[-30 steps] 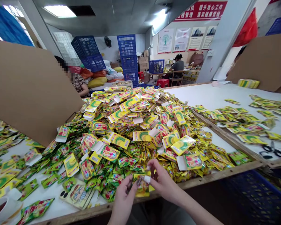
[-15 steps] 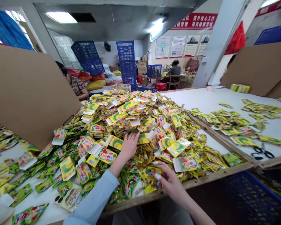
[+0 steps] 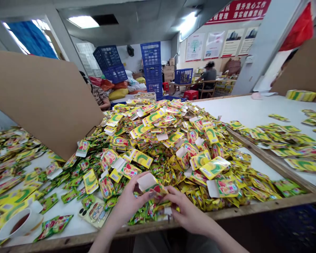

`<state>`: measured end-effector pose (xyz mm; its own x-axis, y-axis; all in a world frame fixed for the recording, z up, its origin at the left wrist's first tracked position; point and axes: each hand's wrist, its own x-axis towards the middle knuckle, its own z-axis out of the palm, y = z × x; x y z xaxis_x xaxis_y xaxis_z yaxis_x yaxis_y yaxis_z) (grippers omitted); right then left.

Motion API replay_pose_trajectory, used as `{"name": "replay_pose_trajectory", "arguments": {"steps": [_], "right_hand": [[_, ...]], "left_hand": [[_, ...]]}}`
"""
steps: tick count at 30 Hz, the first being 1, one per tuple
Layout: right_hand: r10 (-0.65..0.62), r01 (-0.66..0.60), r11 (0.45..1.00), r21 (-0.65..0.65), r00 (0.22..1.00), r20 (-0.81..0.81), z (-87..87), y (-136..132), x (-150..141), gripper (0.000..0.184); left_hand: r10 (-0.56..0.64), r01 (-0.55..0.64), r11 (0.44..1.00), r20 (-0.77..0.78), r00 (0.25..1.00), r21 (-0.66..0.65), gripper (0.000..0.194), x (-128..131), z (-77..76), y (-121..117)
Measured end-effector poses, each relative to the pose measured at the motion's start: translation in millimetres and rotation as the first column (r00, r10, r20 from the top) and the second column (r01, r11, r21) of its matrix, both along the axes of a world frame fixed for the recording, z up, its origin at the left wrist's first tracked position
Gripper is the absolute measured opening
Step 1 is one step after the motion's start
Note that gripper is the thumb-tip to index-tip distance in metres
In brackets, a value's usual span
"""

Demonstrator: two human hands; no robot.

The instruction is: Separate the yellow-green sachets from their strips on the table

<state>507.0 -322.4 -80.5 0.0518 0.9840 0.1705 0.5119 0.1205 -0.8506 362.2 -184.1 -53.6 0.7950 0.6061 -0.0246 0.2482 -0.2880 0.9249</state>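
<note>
left hand [image 3: 131, 200] clamped on an open little carton [image 3: 149, 186], right hand's [image 3: 183, 209] fingers bunched against its lower end, candy-packet heap [image 3: 171, 167] just behind

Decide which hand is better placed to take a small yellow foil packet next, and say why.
Probably the right hand: small yellow foil packets lie just beside it, and only its fingers are at the open printed cardboard box. The left hand grips that box's other side, farther from them.
</note>
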Motion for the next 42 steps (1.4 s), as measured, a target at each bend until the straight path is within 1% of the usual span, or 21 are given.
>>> {"name": "replay_pose_trajectory", "arguments": {"steps": [2, 4, 6, 8, 10, 12, 14, 16, 18, 20, 22, 24, 27, 30, 31, 33, 35, 36, 38, 40, 42], "right_hand": [[0.041, -0.050, 0.998, -0.044, 0.980, -0.197, 0.1, -8.4, -10.6, 0.025], [0.043, -0.079, 0.992, -0.094, 0.939, -0.341, -1.9, -19.0, -12.2, 0.016], [-0.051, 0.002, 0.994, -0.107, 0.887, -0.459, -1.9, -29.4, -3.9, 0.016], [-0.190, 0.174, 0.981, -0.081, 0.811, -0.553, 3.4, -37.0, 9.6, 0.016], [-0.287, 0.336, 0.941, -0.031, 0.748, -0.598, 14.0, -39.3, 20.5, 0.018], [-0.304, 0.404, 0.913, 0.060, 0.771, -0.559, 27.3, -36.0, 24.0, 0.018], [-0.260, 0.352, 0.919, 0.179, 0.880, -0.397, 39.9, -30.0, 21.2, 0.015], [-0.181, 0.212, 0.953, 0.215, 0.971, -0.156, 49.8, -25.8, 16.5, 0.016], [-0.096, 0.090, 0.988, 0.123, 0.994, 0.051, 56.2, -25.7, 13.3, 0.027], [-0.019, 0.021, 1.000, -0.005, 0.983, 0.182, 59.2, -28.9, 12.2, 0.034], [0.049, -0.021, 0.994, -0.104, 0.960, 0.276, 59.3, -33.0, 11.3, 0.032], [0.106, -0.053, 0.985, -0.164, 0.939, 0.327, 57.6, -36.5, 9.4, 0.028], [0.128, -0.058, 0.976, -0.209, 0.932, 0.340, 55.5, -40.4, 6.2, 0.024], [0.113, -0.042, 0.972, -0.231, 0.947, 0.302, 55.6, -44.6, 8.2, 0.028], [0.103, -0.039, 0.971, -0.238, 0.960, 0.262, 55.3, -46.6, 10.3, 0.031], [0.020, 0.015, 0.975, -0.220, 0.987, 0.157, 52.5, -51.3, 14.4, 0.036], [-0.069, 0.082, 0.982, -0.172, 0.995, 0.078, 46.0, -56.4, 14.3, 0.030], [-0.084, 0.092, 0.984, -0.152, 0.995, 0.059, 41.7, -58.8, 11.6, 0.027], [-0.047, 0.051, 0.990, -0.134, 0.998, 0.035, 32.5, -63.7, 1.4, 0.026], [-0.003, 0.005, 0.987, -0.160, 1.000, 0.009, 24.9, -69.8, -8.0, 0.022], [-0.044, 0.047, 0.989, -0.143, 0.999, 0.025, 22.3, -79.4, -3.9, 0.019]], "left_hand": [[-0.013, 0.049, 0.971, 0.149, 0.989, -0.235, 0.057, 0.1, -17.6, -12.3], [-0.010, 0.116, 0.897, 0.244, 0.970, -0.427, 0.048, 1.2, -34.3, -24.5], [0.069, 0.102, 0.833, 0.285, 0.956, -0.544, 0.042, 2.6, -46.3, -34.6], [0.177, 0.001, 0.801, 0.237, 0.955, -0.599, 0.045, 4.7, -52.5, -42.1], [0.202, -0.060, 0.798, 0.174, 0.964, -0.600, 0.049, 8.5, -52.8, -48.3], [0.096, 0.023, 0.821, 0.176, 0.980, -0.570, 0.048, 13.5, -48.4, -54.3], [-0.037, 0.148, 0.856, 0.227, 0.973, -0.496, 0.044, 17.7, -41.6, -59.8], [-0.104, 0.204, 0.876, 0.241, 0.965, -0.437, 0.044, 19.0, -35.5, -64.2], [-0.137, 0.214, 0.879, 0.205, 0.969, -0.427, 0.046, 17.3, -33.0, -67.6], [-0.178, 0.224, 0.871, 0.145, 0.973, -0.436, 0.048, 14.2, -35.4, -70.7], [-0.221, 0.258, 0.862, 0.135, 0.966, -0.436, 0.047, 12.0, -41.8, -73.8], [-0.278, 0.330, 0.836, 0.179, 0.944, -0.438, 0.043, 11.5, -50.5, -76.7], [-0.359, 0.411, 0.795, 0.201, 0.912, -0.446, 0.041, 12.3, -65.1, -80.7], [-0.339, 0.375, 0.808, 0.164, 0.927, -0.455, 0.044, 12.2, -78.3, -83.8], [-0.328, 0.362, 0.799, 0.156, 0.932, -0.480, 0.043, 11.8, -81.5, -84.4], [-0.309, 0.350, 0.753, 0.169, 0.936, -0.558, 0.042, 11.1, -86.1, -85.0], [-0.301, 0.369, 0.708, 0.216, 0.929, -0.602, 0.046, 11.4, -88.6, -85.7], [-0.307, 0.393, 0.702, 0.246, 0.919, -0.593, 0.050, 12.1, -89.4, -86.6], [-0.348, 0.451, 0.703, 0.287, 0.893, -0.551, 0.055, 14.7, -90.4, -89.9], [-0.401, 0.496, 0.683, 0.293, 0.868, -0.536, 0.062, 17.8, -89.2, -93.8], [-0.447, 0.527, 0.656, 0.285, 0.848, -0.540, 0.084, 20.1, -84.3, -94.6]]}}
